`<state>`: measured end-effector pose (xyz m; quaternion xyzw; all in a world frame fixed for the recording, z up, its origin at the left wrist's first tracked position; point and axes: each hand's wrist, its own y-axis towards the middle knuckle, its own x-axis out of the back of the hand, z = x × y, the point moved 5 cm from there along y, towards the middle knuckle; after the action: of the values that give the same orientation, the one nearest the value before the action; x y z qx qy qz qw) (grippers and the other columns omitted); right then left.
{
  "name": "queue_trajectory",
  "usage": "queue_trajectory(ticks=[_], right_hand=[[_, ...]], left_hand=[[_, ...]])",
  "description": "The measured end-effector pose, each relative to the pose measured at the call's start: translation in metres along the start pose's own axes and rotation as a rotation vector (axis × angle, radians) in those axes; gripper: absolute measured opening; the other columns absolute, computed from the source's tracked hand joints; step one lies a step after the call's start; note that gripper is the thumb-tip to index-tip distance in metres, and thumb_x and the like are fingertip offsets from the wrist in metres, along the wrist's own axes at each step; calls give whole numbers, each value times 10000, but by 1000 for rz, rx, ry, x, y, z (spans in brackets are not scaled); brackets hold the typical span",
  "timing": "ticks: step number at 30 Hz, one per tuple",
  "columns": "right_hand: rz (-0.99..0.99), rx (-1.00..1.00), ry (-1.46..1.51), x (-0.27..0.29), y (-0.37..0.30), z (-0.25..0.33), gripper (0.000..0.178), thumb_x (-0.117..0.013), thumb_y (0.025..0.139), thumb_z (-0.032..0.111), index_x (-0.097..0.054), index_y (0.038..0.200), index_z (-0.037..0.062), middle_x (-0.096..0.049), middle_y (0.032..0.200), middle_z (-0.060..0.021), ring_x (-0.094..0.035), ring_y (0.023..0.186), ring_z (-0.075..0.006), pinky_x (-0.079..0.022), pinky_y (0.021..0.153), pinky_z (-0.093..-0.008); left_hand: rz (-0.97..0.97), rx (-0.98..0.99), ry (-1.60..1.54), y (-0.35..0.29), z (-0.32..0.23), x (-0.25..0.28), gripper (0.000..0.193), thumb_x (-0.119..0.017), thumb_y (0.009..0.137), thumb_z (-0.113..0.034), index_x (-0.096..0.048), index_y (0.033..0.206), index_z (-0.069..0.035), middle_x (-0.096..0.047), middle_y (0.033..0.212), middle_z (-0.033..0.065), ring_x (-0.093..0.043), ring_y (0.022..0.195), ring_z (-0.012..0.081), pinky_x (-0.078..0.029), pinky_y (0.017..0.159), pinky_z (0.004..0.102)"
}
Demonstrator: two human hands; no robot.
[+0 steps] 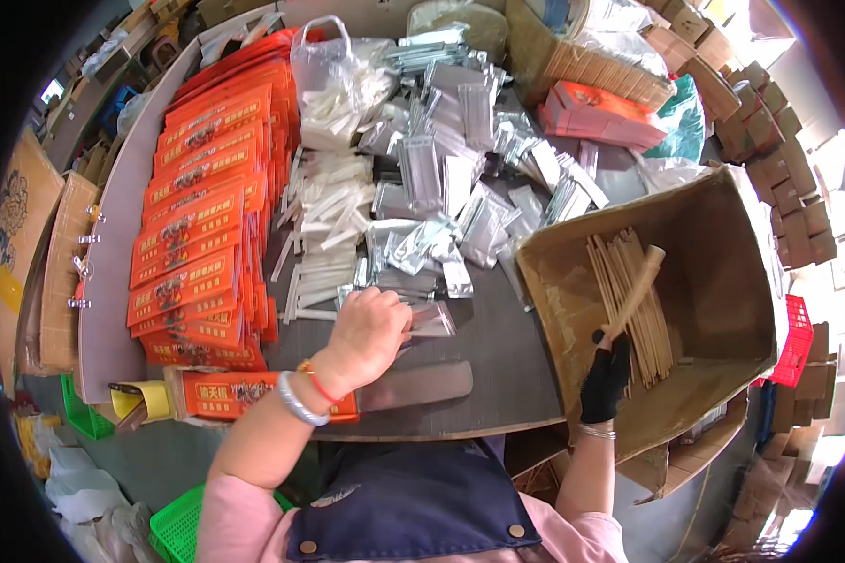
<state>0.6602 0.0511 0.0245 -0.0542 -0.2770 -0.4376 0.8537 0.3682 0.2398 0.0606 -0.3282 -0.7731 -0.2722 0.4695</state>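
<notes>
My left hand (370, 336) is closed with its knuckles up over the near middle of the table. A small silver packet (434, 320) shows against its fingertips; whether they grip it is hidden. Below the wrist lies an orange printed sleeve (225, 390), and a flat greyish strip (416, 387) juts out to its right. Wearing a black fingerless glove, my right hand (606, 379) is closed around wooden chopsticks (640, 287), which tilt up and right. More loose wooden chopsticks (650, 333) lie behind them in an open cardboard box (723, 235).
Orange printed sleeves (192, 239) lie in overlapping stacks at the left. White slim packets (333, 202) and silver foil packets (441, 159) are heaped mid-table. A cardboard box (601, 70) stands beyond an orange pack (601, 117). Green baskets (176, 530) sit below the table.
</notes>
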Motion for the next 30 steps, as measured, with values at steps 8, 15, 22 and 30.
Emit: queue_trajectory(ticks=[8,15,22,30], right_hand=[[771,392,-105,-73,-47,44,261,-627,903,164,-673,1158,125,-592,854,-112,-592,767,-283,-479,687,-344],[868,769,-310,-124,-84,57,278,-695,813,197,-699,1092,197,-573,763,-114,-586,732,-304,-468,622,-427],[974,828,-488,-125,-66,44,306,-639,831,138,-675,1126,212,-594,783,-97,-593,743,-295,-452,620,-422],[984,973,-374,-166,-82,57,389,-591,823,101,-632,1189,230,-598,824,-95,-594,767,-306,-450,673,-450]], left_hand=[[27,177,-137,-84,7,-18,317,-832,628,-191,-699,898,-95,-612,942,58,-562,931,279,-435,822,421],[-30,279,-69,-133,20,-22,718,-894,542,-236,-621,1174,-32,-552,1142,101,-480,1093,317,-407,955,431],[-48,285,-61,-127,27,-13,721,-883,572,-253,-603,1203,-45,-547,1173,89,-466,1131,318,-382,984,451],[-90,232,-72,-123,21,-23,681,-882,559,-278,-637,1152,-49,-557,1160,83,-476,1116,305,-392,973,443]])
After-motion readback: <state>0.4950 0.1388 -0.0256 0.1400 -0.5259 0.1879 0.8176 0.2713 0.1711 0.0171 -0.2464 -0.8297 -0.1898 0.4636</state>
